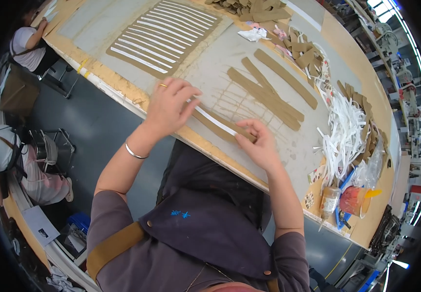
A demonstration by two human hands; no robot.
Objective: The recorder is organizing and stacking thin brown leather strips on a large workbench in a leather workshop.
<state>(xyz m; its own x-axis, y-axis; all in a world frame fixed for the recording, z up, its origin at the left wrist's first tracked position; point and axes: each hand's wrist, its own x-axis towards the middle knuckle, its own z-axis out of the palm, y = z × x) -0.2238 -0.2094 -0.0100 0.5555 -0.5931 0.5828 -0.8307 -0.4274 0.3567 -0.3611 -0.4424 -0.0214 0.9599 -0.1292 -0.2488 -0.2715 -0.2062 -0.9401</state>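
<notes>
My left hand (174, 104) pinches one end of a white strip (216, 120), which runs along a brown fabric strip (210, 124) near the table's front edge. The other end of both lies between the thumb and fingers of my right hand (256, 140). Beyond my left hand, several brown strips with white strips on them (163, 36) lie side by side in a row. Several plain brown strips (265, 98) rest on the table beyond my right hand, two of them crossing others.
A heap of white strips (343, 127) lies at the right, beside a bottle (330, 202) and a reddish cup (354, 200). Brown pieces (258, 9) are piled at the far side. Two people sit at the left, one at the table (29, 45), one lower down (4, 153).
</notes>
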